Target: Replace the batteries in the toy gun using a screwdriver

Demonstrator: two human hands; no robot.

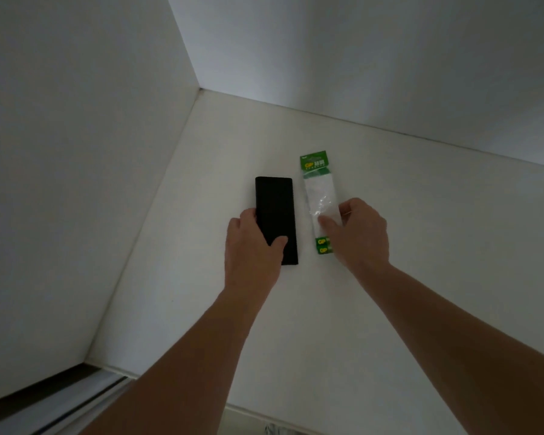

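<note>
A flat black rectangular case (pixel 275 208) lies on a white shelf surface (pixel 421 246). My left hand (pixel 252 246) grips its near left part, thumb on top and fingers round the left edge. Just to its right lies a long clear plastic battery pack (pixel 319 189) with a green header and green batteries at its near end. My right hand (pixel 358 233) grips the pack's near half, thumb on top and fingers on its right side. No toy gun or screwdriver is in view.
White walls close the shelf on the left (pixel 76 183) and at the back (pixel 390 73), meeting in a corner beyond the objects. A dark rail (pixel 54 400) runs along the front left edge. Bare shelf surface extends to the right.
</note>
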